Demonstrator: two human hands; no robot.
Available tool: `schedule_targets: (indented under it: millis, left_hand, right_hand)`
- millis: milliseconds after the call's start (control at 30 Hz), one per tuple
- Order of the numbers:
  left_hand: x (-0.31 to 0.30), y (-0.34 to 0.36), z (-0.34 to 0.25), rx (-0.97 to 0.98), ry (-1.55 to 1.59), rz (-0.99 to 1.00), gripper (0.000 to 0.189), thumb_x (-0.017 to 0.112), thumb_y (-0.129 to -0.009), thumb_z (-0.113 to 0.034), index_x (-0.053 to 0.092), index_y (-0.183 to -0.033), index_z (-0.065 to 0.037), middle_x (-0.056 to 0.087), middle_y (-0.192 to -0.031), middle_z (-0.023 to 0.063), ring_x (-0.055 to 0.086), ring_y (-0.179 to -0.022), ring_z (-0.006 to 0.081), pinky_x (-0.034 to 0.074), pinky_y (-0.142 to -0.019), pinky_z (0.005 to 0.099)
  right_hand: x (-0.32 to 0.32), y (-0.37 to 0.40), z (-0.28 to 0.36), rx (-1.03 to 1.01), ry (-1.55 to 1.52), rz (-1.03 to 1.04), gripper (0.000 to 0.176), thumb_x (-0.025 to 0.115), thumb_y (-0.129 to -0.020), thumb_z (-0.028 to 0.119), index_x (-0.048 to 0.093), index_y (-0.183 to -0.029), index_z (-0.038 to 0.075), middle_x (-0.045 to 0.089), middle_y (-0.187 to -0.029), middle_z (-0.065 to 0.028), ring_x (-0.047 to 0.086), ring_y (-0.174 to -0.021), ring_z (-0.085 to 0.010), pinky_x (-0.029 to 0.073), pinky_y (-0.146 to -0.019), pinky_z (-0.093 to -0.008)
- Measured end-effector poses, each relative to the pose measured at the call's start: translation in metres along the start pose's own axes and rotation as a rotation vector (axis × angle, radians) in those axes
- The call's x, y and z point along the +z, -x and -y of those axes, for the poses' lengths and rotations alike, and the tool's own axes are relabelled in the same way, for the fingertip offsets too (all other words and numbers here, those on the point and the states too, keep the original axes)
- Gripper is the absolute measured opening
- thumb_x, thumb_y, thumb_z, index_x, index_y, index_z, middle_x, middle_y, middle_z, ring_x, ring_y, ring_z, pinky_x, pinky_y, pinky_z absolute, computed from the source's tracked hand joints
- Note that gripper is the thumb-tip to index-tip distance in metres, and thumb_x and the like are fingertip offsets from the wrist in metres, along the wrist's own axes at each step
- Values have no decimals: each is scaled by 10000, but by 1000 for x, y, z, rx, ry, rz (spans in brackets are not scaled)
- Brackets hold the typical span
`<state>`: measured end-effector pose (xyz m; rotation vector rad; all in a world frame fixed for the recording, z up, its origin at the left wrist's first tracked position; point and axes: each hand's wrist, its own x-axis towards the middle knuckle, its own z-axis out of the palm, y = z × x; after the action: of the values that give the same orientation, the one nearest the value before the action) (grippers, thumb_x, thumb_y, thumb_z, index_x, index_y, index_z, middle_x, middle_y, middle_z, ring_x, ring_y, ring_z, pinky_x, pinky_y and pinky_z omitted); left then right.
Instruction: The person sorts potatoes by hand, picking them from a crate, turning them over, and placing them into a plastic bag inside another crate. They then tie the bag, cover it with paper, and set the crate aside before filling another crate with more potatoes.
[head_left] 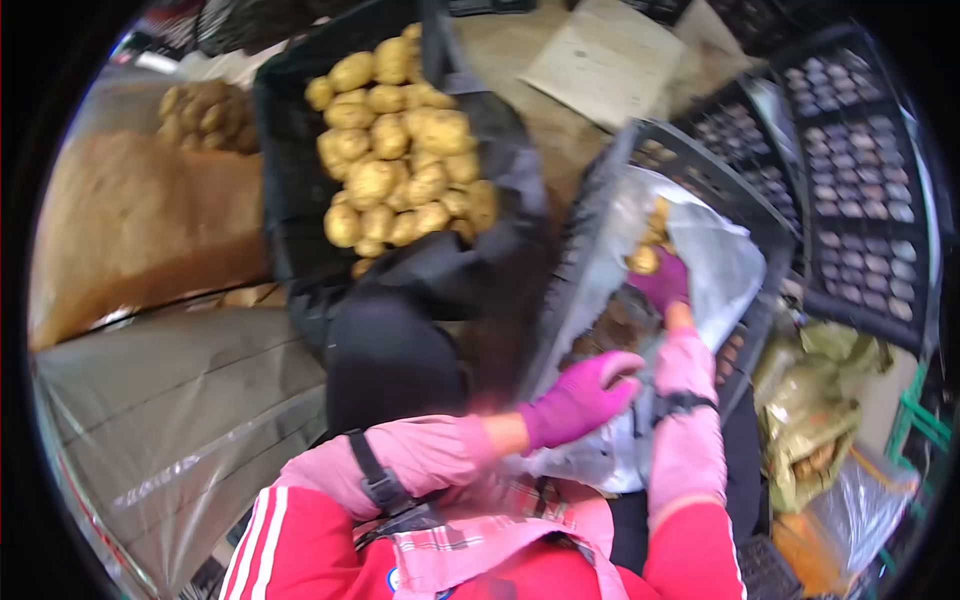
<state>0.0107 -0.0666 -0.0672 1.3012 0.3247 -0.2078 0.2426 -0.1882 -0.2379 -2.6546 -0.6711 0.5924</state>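
Observation:
My left hand (585, 400), in a magenta glove, is over the near part of a black crate (775, 235) lined with translucent plastic (725, 260). Its thumb and fingers are apart with nothing between them. Deeper in the crate, my right hand (662, 284), gloved too, reaches down beside some yellow potatoes (643, 260); its fingertips are mostly hidden. Brown, soil-like matter (612, 330) lies in the liner left of that hand. To the left stands a black-lined container (285, 190) with many potatoes (390, 140).
Black trays (860, 160) of small round items stand at the right, above an olive bag (805, 400). A wrapped brown block (150, 220) and a plastic-covered grey stack (190, 400) are at the left. Cardboard (605, 60) lies at the top.

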Motion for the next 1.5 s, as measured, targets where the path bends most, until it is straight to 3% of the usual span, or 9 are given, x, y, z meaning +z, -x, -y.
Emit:
schedule_targets:
  millis: [200, 300, 433, 567, 700, 967, 1100, 1267, 1500]
  left_hand:
    - [-8, -6, 11, -101, 64, -81, 395, 567, -962, -175, 501, -1325, -36, 599, -1155, 96, 616, -1060, 192, 496, -893, 304]
    - [-11, -9, -12, -300, 287, -114, 496, 582, -960, -188, 407, -1409, -70, 567, -1174, 77, 611, -1049, 200, 503, -861, 306]
    - [-25, -14, -10, 504, -519, 103, 550, 599, -961, -226, 361, -1442, -104, 545, -1225, 66, 589, -1085, 220, 505, -867, 327]
    - [-20, 15, -3, 197, 185, 354, 543, 639, -931, -351, 425, -1368, -108, 519, -1280, 67, 555, -1151, 214, 509, -889, 334]
    - [-34, 76, -34, -209, 726, 338, 394, 623, -949, -343, 511, -1248, -112, 610, -1083, 59, 637, -901, 148, 522, -663, 254]
    - [-82, 298, -223, 854, 230, -626, 546, 463, -974, -499, 454, -1300, -61, 657, -979, 105, 571, -601, 137, 414, -487, 229]
    - [-175, 368, -267, 1487, 917, -565, 727, 722, -865, -303, 373, -1346, 117, 500, -1229, 244, 583, -981, 271, 552, -822, 331]
    - [-141, 325, -230, 1053, 933, -71, 548, 544, -977, -298, 387, -1411, -2, 467, -1410, 199, 496, -1255, 310, 484, -982, 383]
    - [25, 189, -111, 216, -6, 109, 550, 542, -998, -259, 340, -1468, -57, 542, -1322, 168, 591, -1123, 215, 518, -926, 334]
  right_hand:
    - [-47, 39, 52, 335, -1212, 56, 488, 735, -852, 280, 583, -1245, 33, 673, -1067, -122, 662, -1016, -286, 550, -847, -369]
    - [-86, 112, 82, -12, -2014, 265, 577, 700, -871, 330, 494, -1326, 40, 606, -1219, -163, 615, -1123, -347, 531, -922, -447]
    - [-115, 210, 120, -290, -2169, 169, 724, 711, -830, 380, 400, -1398, 56, 429, -1436, -188, 481, -1292, -375, 435, -1046, -503]
    - [-137, 271, 145, -90, -1435, 40, 716, 694, -792, 221, 420, -1409, -15, 483, -1406, -152, 495, -1285, -257, 360, -1100, -355]
    - [-133, 304, 167, -173, -1578, 74, 658, 722, -781, 185, 464, -1366, 28, 532, -1337, -123, 570, -1178, -238, 467, -990, -331]
    - [-134, 321, 158, -140, -1695, 59, 744, 715, -785, 113, 361, -1439, 109, 497, -1350, -103, 591, -1122, -244, 514, -947, -349]
    - [-138, 334, 166, -200, -1686, 13, 717, 699, -808, 117, 365, -1442, 84, 505, -1349, -116, 592, -1127, -256, 512, -960, -353]
    - [-163, 369, 196, -153, -1600, -69, 701, 689, -817, 83, 370, -1440, 40, 529, -1304, -111, 637, -1044, -240, 531, -898, -315]
    - [-163, 379, 183, -312, -1090, -302, 744, 803, -737, 55, 447, -1390, 29, 567, -1239, -84, 571, -1141, -173, 478, -959, -287]
